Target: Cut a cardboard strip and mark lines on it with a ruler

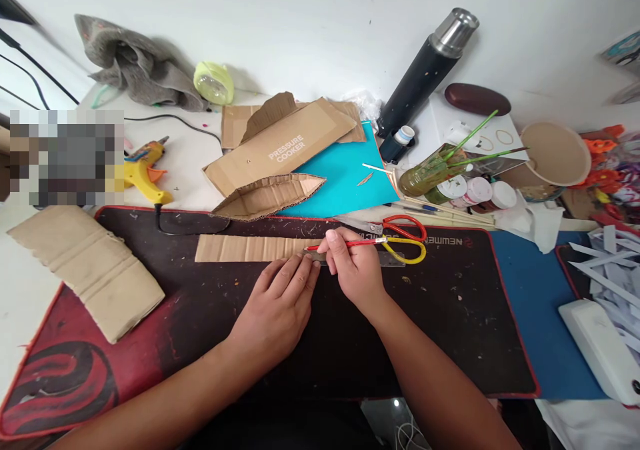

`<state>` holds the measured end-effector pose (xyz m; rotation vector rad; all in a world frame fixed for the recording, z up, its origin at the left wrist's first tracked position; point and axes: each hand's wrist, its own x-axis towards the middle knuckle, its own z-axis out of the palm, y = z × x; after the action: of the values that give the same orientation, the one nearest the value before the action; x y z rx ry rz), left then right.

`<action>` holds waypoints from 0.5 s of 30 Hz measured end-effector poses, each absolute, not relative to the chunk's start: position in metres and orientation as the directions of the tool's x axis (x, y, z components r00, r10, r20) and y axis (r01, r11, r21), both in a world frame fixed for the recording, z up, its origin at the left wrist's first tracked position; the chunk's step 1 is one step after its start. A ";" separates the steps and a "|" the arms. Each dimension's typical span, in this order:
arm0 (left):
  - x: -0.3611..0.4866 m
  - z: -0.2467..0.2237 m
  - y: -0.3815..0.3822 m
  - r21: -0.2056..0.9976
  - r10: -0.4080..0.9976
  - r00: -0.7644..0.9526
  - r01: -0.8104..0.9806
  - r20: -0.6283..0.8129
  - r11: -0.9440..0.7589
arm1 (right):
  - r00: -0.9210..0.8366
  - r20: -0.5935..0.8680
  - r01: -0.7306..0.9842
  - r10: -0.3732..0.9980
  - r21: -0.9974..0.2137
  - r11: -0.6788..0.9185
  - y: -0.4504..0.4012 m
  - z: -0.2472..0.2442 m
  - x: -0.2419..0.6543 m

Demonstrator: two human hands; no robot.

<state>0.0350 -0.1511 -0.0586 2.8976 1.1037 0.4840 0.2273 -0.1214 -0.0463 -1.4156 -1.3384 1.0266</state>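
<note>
A narrow cardboard strip (245, 249) lies crosswise on the dark mat, its right part under my hands. My left hand (280, 297) rests flat, fingers stretched, pressing near the strip's lower edge and on a see-through ruler (394, 261) that runs out to the right. In my right hand (353, 267) is a red pencil (367, 242), pinched between thumb and fingers, its tip touching the strip just above my left fingertips. Scissors (405, 240) with one red and one yellow handle lie behind the right hand. Beyond the strip sits a boat-shaped cardboard piece (265, 197).
A bent cardboard piece (90, 270) lies at left, near a yellow glue gun (147, 170) with its cord. Behind are a printed cardboard panel (290, 143), blue sheet (345, 177), black flask (425, 70) and paint jars (477, 193). A white device (600, 350) stands right.
</note>
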 end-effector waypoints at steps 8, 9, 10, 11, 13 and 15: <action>0.035 -0.059 -0.151 0.102 0.642 0.708 0.644 0.295 -0.758 | 0.065 0.014 0.246 0.998 -0.969 -0.002 -0.122 -0.047 0.228; 0.035 -0.059 -0.151 0.101 0.642 0.709 0.644 0.291 -0.758 | 0.064 0.017 0.247 0.998 -0.969 0.000 -0.122 -0.047 0.228; 0.035 -0.059 -0.151 0.102 0.644 0.709 0.646 0.286 -0.757 | 0.063 0.019 0.249 0.998 -0.969 0.002 -0.122 -0.047 0.228; 0.035 -0.059 -0.152 0.104 0.647 0.708 0.647 0.283 -0.755 | 0.062 0.020 0.252 0.998 -0.968 0.003 -0.122 -0.047 0.228; 0.035 -0.060 -0.152 0.110 0.649 0.706 0.649 0.282 -0.753 | 0.062 0.017 0.260 0.998 -0.966 0.000 -0.122 -0.047 0.228; 0.035 -0.060 -0.152 0.113 0.647 0.707 0.646 0.285 -0.755 | 0.067 0.011 0.265 0.998 -0.964 -0.007 -0.122 -0.047 0.228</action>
<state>0.0346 -0.1516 -0.0603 2.8984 1.0974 0.4867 0.2279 -0.1221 -0.0467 -1.4333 -1.3518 1.0184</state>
